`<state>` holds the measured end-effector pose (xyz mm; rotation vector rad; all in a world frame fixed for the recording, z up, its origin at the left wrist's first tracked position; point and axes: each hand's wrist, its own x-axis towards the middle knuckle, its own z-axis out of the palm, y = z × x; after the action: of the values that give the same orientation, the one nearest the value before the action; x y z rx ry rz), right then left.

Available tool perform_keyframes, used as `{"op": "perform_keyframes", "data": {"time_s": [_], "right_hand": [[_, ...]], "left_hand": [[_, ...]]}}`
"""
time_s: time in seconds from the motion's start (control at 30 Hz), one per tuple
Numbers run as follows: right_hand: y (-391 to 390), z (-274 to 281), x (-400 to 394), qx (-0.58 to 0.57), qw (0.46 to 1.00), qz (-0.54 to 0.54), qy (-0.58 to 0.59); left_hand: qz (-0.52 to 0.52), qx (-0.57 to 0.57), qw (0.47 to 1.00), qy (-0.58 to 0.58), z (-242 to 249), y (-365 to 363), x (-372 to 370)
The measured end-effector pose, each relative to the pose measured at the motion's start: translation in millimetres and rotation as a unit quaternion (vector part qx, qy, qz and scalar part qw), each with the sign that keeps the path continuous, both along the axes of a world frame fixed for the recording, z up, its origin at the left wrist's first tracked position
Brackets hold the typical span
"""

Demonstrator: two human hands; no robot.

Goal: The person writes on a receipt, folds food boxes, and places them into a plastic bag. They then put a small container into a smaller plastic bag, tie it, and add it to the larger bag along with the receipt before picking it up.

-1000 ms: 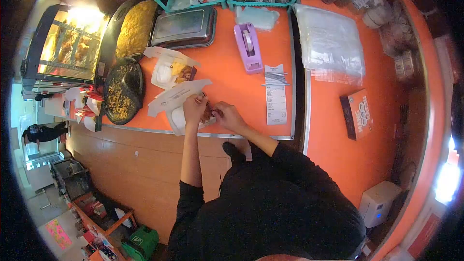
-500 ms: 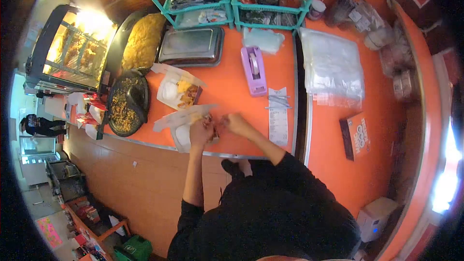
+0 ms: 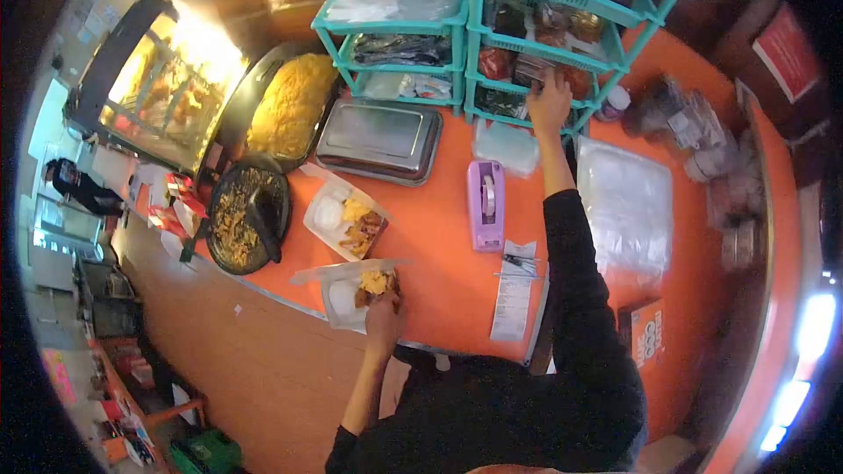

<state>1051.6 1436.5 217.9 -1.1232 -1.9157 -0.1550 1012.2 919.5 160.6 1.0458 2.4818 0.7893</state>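
Reaching up and away from you, your right hand [image 3: 549,104] is at the right-hand teal plastic rack [image 3: 606,64], its fingers extended and slightly apart over packed goods; whether they touch a pack, you cannot tell. Your left hand [image 3: 383,323] is down at the food in the nearer open white carton [image 3: 337,297], near the edge of the orange counter [image 3: 441,298]. Its fingers are bent, their tips hidden, so what they pinch is unclear.

Between your hands lies a purple tape dispenser [image 3: 486,209], with a long paper receipt [image 3: 511,305] nearer you. Your right forearm passes between the dispenser and a stack of clear plastic bags [image 3: 622,202]. A flat, pale translucent pack [image 3: 509,147] lies below the rack, and a white-lidded jar [image 3: 616,102] stands just beside it.

The nearer carton holds a white rounded mound, yellow shreds and brown pieces. A second open white carton [image 3: 325,212] beyond it holds much the same. To their left, a round black pan [image 3: 230,221] holds brown crumbly food; farther back, a dark tray [image 3: 323,127] is heaped with yellow food, beside a covered rectangular container [image 3: 379,139]. At far left, a lit glass cabinet [image 3: 164,101] contains browned food.
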Motion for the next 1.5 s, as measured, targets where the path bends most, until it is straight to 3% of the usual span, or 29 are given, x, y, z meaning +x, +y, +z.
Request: {"op": "perform_keyframes", "data": {"time_s": [0.03,0.1,0.13,0.17,0.23,0.3,0.37,0.4,0.43,0.47,0.5,0.53,0.6,0.7,0.73,0.77,0.8,0.83,0.87,0.9,0.93,1.03,1.13,1.23,1.27,1.3,1.37,1.43,1.5], "right_hand": [[3,-3,2,-0.004,1.000,0.010,-0.007],[0,-6,0,-0.060,0.984,0.078,0.150],[-13,6,3,-0.048,0.983,0.142,0.110],[-36,24,9,-0.035,0.974,0.211,0.073],[-108,65,19,-0.113,0.951,0.289,-0.019],[-185,88,27,-0.107,0.913,0.394,-0.011],[-239,83,39,-0.358,0.751,0.553,0.051],[-262,72,41,-0.460,0.695,0.552,0.021],[-285,68,36,-0.464,0.672,0.577,-0.028],[-316,62,28,-0.411,0.696,0.588,-0.028],[-340,41,14,-0.431,0.664,0.610,-0.010],[-365,30,5,-0.471,0.664,0.581,-0.003],[-395,6,-14,-0.442,0.702,0.559,0.022],[-408,-6,-21,-0.377,0.763,0.526,-0.013],[-401,1,-17,-0.361,0.766,0.531,0.039],[-386,-1,-12,-0.331,0.793,0.507,0.070],[-365,-3,-4,-0.302,0.816,0.482,0.100],[-337,20,6,-0.356,0.837,0.397,0.124],[-292,15,12,-0.344,0.875,0.330,0.082],[-240,-8,7,-0.234,0.928,0.270,0.109],[-198,-5,8,-0.271,0.934,0.199,0.124],[-52,-75,-9,-0.023,0.996,0.084,0.024],[2,-101,-22,0.011,1.000,-0.011,-0.016],[5,-113,-30,-0.183,0.982,-0.023,-0.031],[1,-106,-30,-0.195,0.978,-0.056,-0.048],[-4,-107,-23,-0.146,0.989,0.019,0.009],[-29,-95,-4,-0.111,0.987,0.096,0.058],[-70,-60,18,-0.121,0.956,0.125,0.236],[-116,-35,42,-0.093,0.951,0.143,0.258]], "left_hand": [[0.012,0.024,0.999,-0.020,-2,-2,3],[0.013,-0.022,0.999,-0.029,-5,5,9],[0.007,-0.063,0.998,-0.030,-4,5,9],[0.044,-0.032,0.998,-0.014,-7,3,15],[0.101,-0.006,0.995,0.004,-16,6,26],[0.066,-0.003,0.996,0.065,-24,7,32],[0.046,-0.024,0.992,0.114,-29,7,34],[0.023,-0.040,0.986,0.159,-30,7,35],[0.014,-0.036,0.986,0.160,-27,8,36],[0.044,0.110,0.993,-0.012,-20,9,38],[0.068,0.247,0.948,-0.187,-16,10,39],[0.052,0.250,0.947,-0.192,-26,5,38],[0.018,0.112,0.993,-0.036,-54,-9,38],[-0.028,0.048,0.985,0.160,-64,-12,41],[-0.032,-0.091,0.995,0.037,-40,-5,41],[-0.033,-0.085,0.995,0.040,-35,-1,39],[-0.009,-0.034,0.995,0.093,-32,0,40],[0.016,0.017,0.989,0.146,-32,1,41],[0.018,0.020,0.989,0.148,-34,1,41],[0.017,0.021,0.988,0.150,-37,1,41],[0.016,0.022,0.988,0.155,-39,2,42],[-0.012,0.008,0.987,0.159,-21,5,45],[-0.023,0.014,0.979,0.203,-51,3,54],[-0.031,-0.012,0.993,0.114,-23,11,61],[-0.065,-0.026,0.985,0.157,-35,4,62],[-0.048,-0.040,0.988,0.144,-29,1,65],[0.022,0.053,0.998,0.019,-11,1,63],[0.054,0.107,0.993,0.014,-17,-1,66],[0.073,0.169,0.983,0.016,-17,-3,67]]}}
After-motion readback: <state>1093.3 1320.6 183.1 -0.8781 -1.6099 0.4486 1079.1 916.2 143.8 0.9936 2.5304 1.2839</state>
